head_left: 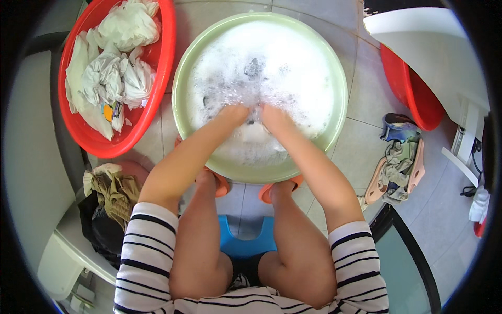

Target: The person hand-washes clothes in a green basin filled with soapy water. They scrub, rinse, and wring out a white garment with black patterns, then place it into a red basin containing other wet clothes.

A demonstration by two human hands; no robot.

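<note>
A large pale green basin [339,99] in front of me is full of water under thick white suds [293,57]. Both my hands reach down into its middle, close together. My left hand [235,113] and my right hand [275,117] are blurred, and their fingers sink into splashing foam. Whatever they may hold is hidden there. Just nearer to me than the hands, a whitish patch [255,132] shows among the suds, perhaps wet cloth. Small dark patches break the foam beyond the hands.
At the left stands a red basin [168,68] with white clothes [128,26] inside. Brown clothing [112,188] lies in a heap below it. To the right are pink slippers [417,166] with crumpled cloth [398,166], and another red basin [418,94]. A blue stool [246,245] is beneath me.
</note>
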